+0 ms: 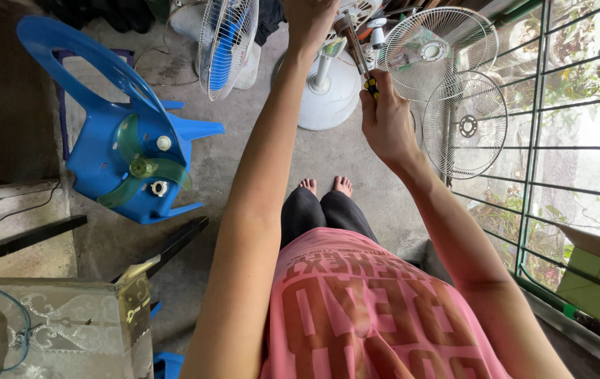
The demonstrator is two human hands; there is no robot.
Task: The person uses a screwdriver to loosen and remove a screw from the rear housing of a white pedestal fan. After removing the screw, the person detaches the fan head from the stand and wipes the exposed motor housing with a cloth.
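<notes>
A blue plastic chair [114,133] with a green fan blade [140,168] on it lies far left. The left hand [308,20] grips a fan's motor housing [347,14] at the far edge; the right hand [386,121] is closed around a screwdriver [357,52], its tip at the housing, with two wire fan guards [465,125] right.

Light: soft daylight enters through the green metal window grille [545,140] at right, overexposed there.
Shadows: faint, diffuse; upper left dim.
Sharpness: mostly crisp.
Distortion: wide-angle bending at edges.
</notes>
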